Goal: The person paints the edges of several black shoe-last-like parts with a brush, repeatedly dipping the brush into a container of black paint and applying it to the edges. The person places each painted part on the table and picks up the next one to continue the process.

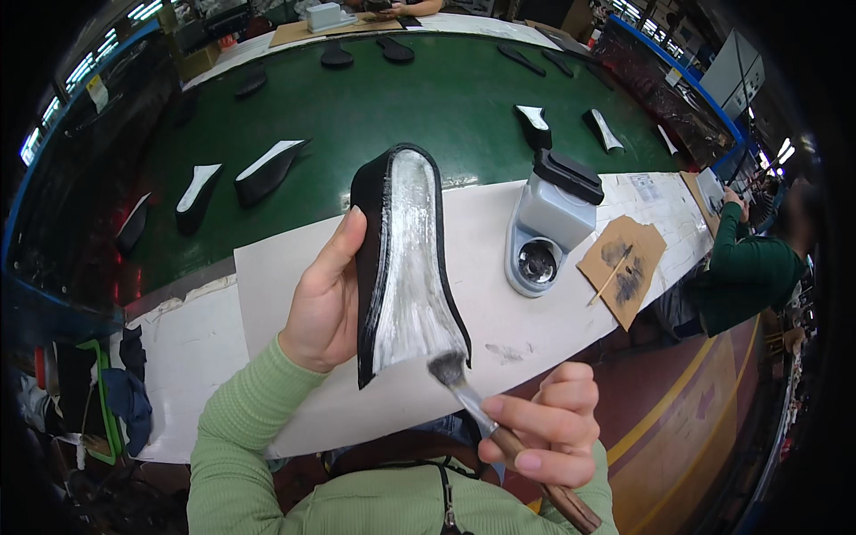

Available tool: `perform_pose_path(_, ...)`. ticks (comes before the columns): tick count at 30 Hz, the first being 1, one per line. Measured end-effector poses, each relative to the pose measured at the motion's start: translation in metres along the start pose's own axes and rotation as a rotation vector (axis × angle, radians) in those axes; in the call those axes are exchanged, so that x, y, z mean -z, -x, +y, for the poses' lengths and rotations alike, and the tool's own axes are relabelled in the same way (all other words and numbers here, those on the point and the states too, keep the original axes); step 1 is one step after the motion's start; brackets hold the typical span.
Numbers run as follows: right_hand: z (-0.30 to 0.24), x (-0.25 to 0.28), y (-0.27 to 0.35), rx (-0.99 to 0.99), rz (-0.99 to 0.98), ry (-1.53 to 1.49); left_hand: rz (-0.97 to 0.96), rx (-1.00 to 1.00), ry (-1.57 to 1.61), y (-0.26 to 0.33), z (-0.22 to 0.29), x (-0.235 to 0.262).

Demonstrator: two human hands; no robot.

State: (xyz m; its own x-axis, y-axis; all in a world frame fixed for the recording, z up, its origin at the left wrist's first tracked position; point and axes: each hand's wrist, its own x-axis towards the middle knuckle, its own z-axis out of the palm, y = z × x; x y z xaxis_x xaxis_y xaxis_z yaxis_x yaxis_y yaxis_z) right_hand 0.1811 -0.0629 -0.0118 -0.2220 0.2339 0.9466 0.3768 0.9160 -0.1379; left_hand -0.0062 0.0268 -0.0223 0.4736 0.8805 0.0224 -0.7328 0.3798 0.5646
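Left hand (328,308) gripping black wedge sole (412,259), fingers hidden behind, right hand (553,428) holding brush (469,399)

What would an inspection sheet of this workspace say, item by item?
Surface: pale paper sheet, dark smudge near its front edge; green work surface beyond.
Job's things: black wedge sole with shiny whitish face; wooden-handled brush, bristles at the sole's wide end; white container with black lid.
Clutter: stained cardboard with thin stick on it; green-rimmed basket and dark cloth, left.
Hands: left hand grips the sole; right hand holds the brush.
Cables: dark cable-like lines by grey cabinet, upper right; too small to confirm.
Surroundings: more black soles on the green surface; co-worker in dark green top, right; another person's hand, far edge.
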Motion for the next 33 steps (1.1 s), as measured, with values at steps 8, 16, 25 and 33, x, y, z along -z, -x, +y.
perform_pose_path(8,0.036,0.039,0.04,-0.854,0.35,-0.617,0.1,-0.299,-0.407,-0.012,0.003,0.005)
perform_pose_path(16,0.113,0.081,0.119,-1.042,1.011,-0.919,0.262,-0.517,-0.672,-0.04,0.0,0.008)
perform_pose_path(25,0.117,0.07,0.13,-1.001,0.994,-0.791,0.335,-0.456,-0.667,-0.099,0.001,0.033)
perform_pose_path(33,0.118,0.071,0.128,-1.034,0.971,-0.778,0.381,-0.215,-0.13,-0.198,0.0,0.089)
